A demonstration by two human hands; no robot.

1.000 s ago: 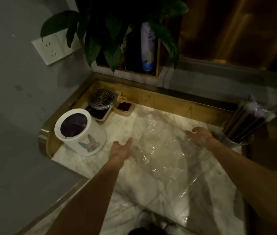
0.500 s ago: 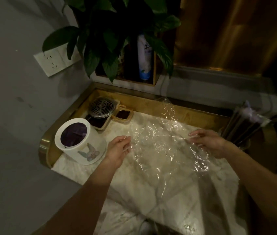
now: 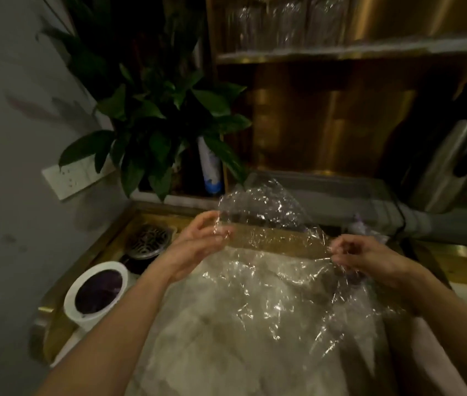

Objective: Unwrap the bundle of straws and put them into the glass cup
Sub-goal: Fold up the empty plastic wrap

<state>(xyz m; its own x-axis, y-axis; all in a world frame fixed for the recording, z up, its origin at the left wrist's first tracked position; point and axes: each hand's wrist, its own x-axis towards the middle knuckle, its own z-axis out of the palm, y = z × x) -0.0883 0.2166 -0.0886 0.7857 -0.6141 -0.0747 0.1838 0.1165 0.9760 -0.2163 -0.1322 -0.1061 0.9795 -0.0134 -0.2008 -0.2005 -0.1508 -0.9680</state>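
Observation:
A large sheet of clear plastic wrap (image 3: 266, 270) hangs crumpled in the air above the marble counter (image 3: 226, 352). My left hand (image 3: 198, 244) pinches its upper left edge. My right hand (image 3: 363, 258) grips its right edge. The dark straws in the glass cup are mostly hidden behind my right hand; only a pale purple tip of the straws (image 3: 359, 225) shows at the right.
A white round bin (image 3: 95, 295) with a dark liner stands at the left. A metal drain grate (image 3: 148, 241) sits behind it. A leafy plant (image 3: 166, 124) and a spray bottle (image 3: 212, 170) stand at the back. A steel jug (image 3: 449, 164) is at the right, glasses on a shelf above.
Both hands have closed on the plastic wrap and lifted it off the counter. The head camera has tilted upward, showing the shelf.

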